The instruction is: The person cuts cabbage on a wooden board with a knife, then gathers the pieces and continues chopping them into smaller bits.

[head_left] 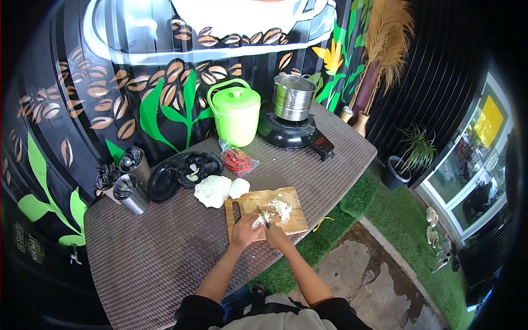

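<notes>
A wooden cutting board [300, 220] with a handle slot lies near the table's front edge. My right hand [275, 236] grips a knife [267, 221], its blade pointing away from me over the board. Close beside it, my left hand [245, 232] holds a small white piece of what looks like cabbage [257, 221] against the board, by the blade. Finely chopped white bits [281, 210] are heaped on the board's right half. Just behind the board rest a large pale cabbage chunk [213, 191] and a smaller chunk [239, 188]. The fingers partly hide the knife handle and the held piece.
Behind are a black plastic bag [201, 163] with white scraps, black plates [161, 184], a clear bag of red items [237, 161], a lidded green bucket [236, 115] and a steel pot [293, 99] on a portable stove [283, 132]. Metal cutlery cups [132, 195] stand left.
</notes>
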{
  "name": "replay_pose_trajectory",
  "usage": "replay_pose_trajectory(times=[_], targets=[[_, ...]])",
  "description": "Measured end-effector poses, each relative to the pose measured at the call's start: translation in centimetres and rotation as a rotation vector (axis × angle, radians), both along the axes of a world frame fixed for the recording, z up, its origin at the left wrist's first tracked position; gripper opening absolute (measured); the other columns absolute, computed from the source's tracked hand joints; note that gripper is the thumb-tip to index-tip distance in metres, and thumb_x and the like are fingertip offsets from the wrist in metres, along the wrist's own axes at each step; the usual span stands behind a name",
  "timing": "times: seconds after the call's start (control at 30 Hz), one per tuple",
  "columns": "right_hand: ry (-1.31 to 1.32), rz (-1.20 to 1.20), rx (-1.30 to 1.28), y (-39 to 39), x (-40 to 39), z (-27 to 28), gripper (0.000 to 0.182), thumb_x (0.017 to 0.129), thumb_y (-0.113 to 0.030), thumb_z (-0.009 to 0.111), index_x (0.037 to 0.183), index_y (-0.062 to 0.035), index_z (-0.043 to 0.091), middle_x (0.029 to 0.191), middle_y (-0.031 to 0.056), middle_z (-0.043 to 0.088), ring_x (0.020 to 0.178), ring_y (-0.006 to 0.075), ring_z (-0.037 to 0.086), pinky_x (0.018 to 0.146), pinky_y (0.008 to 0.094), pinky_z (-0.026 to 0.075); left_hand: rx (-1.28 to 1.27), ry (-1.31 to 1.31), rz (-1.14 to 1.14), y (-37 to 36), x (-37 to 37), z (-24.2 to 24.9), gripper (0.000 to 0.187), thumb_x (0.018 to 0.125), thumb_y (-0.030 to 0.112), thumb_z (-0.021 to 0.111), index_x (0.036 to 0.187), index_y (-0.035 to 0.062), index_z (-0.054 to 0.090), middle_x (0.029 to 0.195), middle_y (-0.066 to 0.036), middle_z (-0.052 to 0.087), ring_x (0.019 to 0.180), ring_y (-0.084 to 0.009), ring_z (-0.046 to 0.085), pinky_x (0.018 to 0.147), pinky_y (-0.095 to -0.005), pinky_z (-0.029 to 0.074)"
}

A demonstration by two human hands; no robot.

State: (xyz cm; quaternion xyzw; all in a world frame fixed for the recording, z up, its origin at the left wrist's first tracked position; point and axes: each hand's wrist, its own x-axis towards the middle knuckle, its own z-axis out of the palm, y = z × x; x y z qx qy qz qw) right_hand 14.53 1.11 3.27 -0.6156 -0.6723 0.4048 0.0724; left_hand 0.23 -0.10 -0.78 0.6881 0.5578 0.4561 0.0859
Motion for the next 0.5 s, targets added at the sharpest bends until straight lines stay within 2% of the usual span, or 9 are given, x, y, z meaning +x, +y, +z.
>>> replay_pose_trajectory(times=[0.07, 0.2, 0.27, 0.37, 0.5], targets=[[0.057, 0.016, 0.199, -1.3, 0.5, -2.6, 0.038, 0.096, -0.028, 0.044, 0.103, 0.0098, 0.044, 0.087, 0.0343, 0.061, 0.077, 0.0475, 0.064, 0.063, 0.0514, 0.053, -0.009, -0.024, -0.005, 0.2, 0.1, -0.2, 0.03, 0.075, 0.015, 0.069, 0.101, 0.0014, 0.067, 0.104, -0.013, 0.064, 0.099, -0.0285, 0.061, 0.086, -0.0366, 0.05], [-0.055, -0.043, 0.306, -3.1, -0.7, -3.1, 0.033, 0.095, -0.022, 0.045, 0.106, 0.0091, 0.042, 0.088, 0.0346, 0.061, 0.081, 0.0487, 0.062, 0.07, 0.0537, 0.051, -0.026, -0.033, -0.016, 0.5, -0.2, -0.6, 0.028, 0.074, 0.015, 0.07, 0.098, 0.001, 0.067, 0.102, -0.013, 0.065, 0.097, -0.0291, 0.061, 0.085, -0.0364, 0.05], [-0.139, -0.077, 0.148, -2.7, -1.4, -1.3, 0.035, 0.095, -0.028, 0.045, 0.111, 0.0031, 0.041, 0.097, 0.0298, 0.062, 0.093, 0.0453, 0.062, 0.08, 0.0525, 0.049, -0.023, -0.033, -0.029, 0.4, 0.0, -0.6, 0.028, 0.074, 0.015, 0.07, 0.097, 0.001, 0.067, 0.101, -0.013, 0.065, 0.096, -0.029, 0.062, 0.085, -0.0363, 0.05], [-0.142, -0.015, 0.238, -0.9, -1.5, -1.5, 0.034, 0.096, -0.029, 0.044, 0.109, 0.003, 0.043, 0.098, 0.03, 0.063, 0.093, 0.0445, 0.063, 0.08, 0.0517, 0.05, -0.004, -0.035, -0.026, 0.4, -0.2, -0.3, 0.026, 0.074, 0.016, 0.07, 0.096, 0.0013, 0.067, 0.1, -0.013, 0.065, 0.097, -0.0281, 0.062, 0.085, -0.036, 0.05], [-0.101, 0.107, 0.163, 1.2, 0.2, -1.4, 0.035, 0.096, -0.029, 0.043, 0.108, 0.0042, 0.044, 0.099, 0.0322, 0.062, 0.092, 0.0459, 0.062, 0.079, 0.0527, 0.049, -0.043, -0.014, -0.01, 0.1, -0.1, 0.3, 0.026, 0.077, 0.017, 0.069, 0.098, 0.0016, 0.068, 0.102, -0.012, 0.066, 0.098, -0.0275, 0.062, 0.086, -0.0358, 0.05]])
